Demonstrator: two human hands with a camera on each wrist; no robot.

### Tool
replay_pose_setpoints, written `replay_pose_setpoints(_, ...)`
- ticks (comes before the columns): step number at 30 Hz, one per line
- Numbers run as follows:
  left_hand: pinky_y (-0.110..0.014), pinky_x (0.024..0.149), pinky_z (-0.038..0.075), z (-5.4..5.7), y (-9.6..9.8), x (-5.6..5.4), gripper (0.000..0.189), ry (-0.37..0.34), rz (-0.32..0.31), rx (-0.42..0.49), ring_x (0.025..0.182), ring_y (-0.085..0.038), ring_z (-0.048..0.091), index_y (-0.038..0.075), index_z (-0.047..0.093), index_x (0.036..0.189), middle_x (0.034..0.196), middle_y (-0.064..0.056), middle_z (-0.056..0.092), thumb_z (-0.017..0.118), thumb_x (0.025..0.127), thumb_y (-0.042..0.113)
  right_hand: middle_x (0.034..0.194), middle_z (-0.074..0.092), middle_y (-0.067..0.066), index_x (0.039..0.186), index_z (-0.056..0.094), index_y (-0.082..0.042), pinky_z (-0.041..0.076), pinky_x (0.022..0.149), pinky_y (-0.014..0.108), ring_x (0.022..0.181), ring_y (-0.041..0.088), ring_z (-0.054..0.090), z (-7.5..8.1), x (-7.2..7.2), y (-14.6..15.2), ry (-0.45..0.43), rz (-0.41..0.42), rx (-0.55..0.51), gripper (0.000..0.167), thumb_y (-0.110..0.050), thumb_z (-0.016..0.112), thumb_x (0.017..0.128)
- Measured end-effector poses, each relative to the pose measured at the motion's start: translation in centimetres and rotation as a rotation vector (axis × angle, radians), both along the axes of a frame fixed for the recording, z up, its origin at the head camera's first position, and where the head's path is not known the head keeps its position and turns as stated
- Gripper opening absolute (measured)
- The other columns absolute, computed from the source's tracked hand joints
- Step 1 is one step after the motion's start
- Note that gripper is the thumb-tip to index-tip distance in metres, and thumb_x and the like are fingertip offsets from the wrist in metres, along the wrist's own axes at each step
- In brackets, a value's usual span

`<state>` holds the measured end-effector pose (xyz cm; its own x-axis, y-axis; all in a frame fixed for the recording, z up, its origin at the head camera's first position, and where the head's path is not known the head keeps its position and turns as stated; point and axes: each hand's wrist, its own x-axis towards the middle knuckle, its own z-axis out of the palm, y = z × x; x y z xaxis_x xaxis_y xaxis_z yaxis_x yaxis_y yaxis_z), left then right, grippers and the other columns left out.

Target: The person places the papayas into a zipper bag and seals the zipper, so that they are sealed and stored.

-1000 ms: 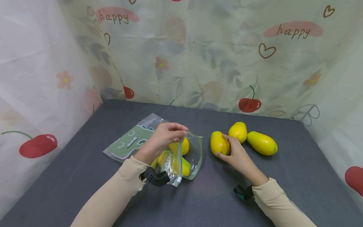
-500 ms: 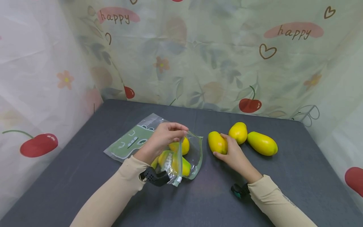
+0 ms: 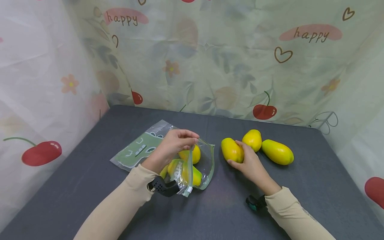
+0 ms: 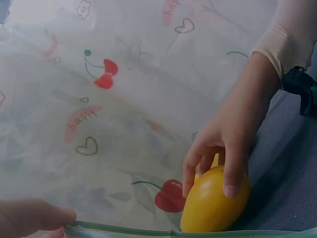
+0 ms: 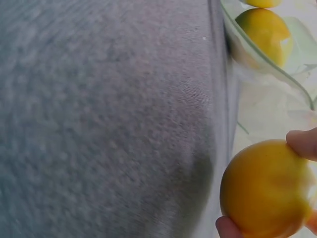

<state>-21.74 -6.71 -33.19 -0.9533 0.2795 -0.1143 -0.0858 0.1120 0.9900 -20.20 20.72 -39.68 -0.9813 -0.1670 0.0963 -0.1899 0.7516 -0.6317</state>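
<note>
My left hand (image 3: 172,146) pinches the upper edge of a clear zip bag (image 3: 207,180) with a green cartoon print. The bag's mouth gapes toward the right, and several yellow and yellow-green fruits (image 3: 196,176) lie inside, partly covered by hand and plastic. To the right of the opening, my right hand (image 3: 250,163) grips a smooth yellow mango (image 3: 232,150) between thumb and fingers. The left wrist view shows that mango (image 4: 213,203) just past the bag's green zip edge (image 4: 168,233). In the right wrist view, fingertips hold the mango (image 5: 265,188) from opposite sides.
Behind the right hand sits another yellow fruit (image 3: 252,140), with a longer yellow-green fruit (image 3: 277,152) at its right. All stand on a dark grey table (image 3: 90,186). A patterned curtain (image 3: 207,66) closes off the back and sides; a thin wire (image 3: 328,121) hangs at the right corner.
The mango in my right hand shifts a little left, then slightly back right, and tilts a bit. The left hand and the bag stay in place.
</note>
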Motion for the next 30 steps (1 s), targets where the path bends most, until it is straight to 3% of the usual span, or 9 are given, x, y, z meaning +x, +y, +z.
replay_pose_setpoints(13,-0.025,0.075,0.051,-0.1,0.0,0.0,0.024,-0.002,0.0,0.003,0.076,-0.015,0.059,-0.005,0.067,0.109,0.084,-0.002,0.067,0.065,0.089,0.008,0.148,0.037,0.022,0.147,0.031,-0.001,0.036,0.104,0.056,0.127,0.037,0.043,2.0,1.0,0.6,0.028,-0.033,-0.036,0.078,-0.026,0.073,0.086)
replay_pose_setpoints(20,-0.026,0.075,0.051,-0.1,0.0,0.0,0.023,-0.007,0.001,0.0,0.077,-0.016,0.059,-0.004,0.067,0.109,0.097,-0.017,0.067,0.065,0.09,0.008,0.146,0.038,0.022,0.146,0.032,-0.001,0.038,0.101,0.056,0.124,0.038,0.043,3.1,2.0,0.5,0.068,-0.038,-0.063,0.078,-0.024,0.074,0.086)
replay_pose_setpoints(27,-0.026,0.075,0.051,-0.1,0.0,0.0,0.024,-0.008,0.003,-0.001,0.076,-0.016,0.058,-0.005,0.067,0.11,0.098,-0.018,0.067,0.065,0.089,0.009,0.142,0.04,0.021,0.147,0.031,-0.003,0.047,0.086,0.045,0.112,0.033,0.047,3.8,3.0,0.3,0.08,-0.026,-0.072,0.077,-0.022,0.074,0.086)
replay_pose_setpoints(30,-0.026,0.075,0.051,-0.1,0.0,0.0,0.025,-0.006,0.003,-0.001,0.076,-0.015,0.058,-0.005,0.067,0.11,0.096,-0.017,0.068,0.065,0.089,0.009,0.141,0.04,0.02,0.147,0.031,-0.004,0.048,0.086,0.046,0.113,0.032,0.047,3.8,3.4,0.3,0.079,-0.015,-0.076,0.078,-0.022,0.074,0.086)
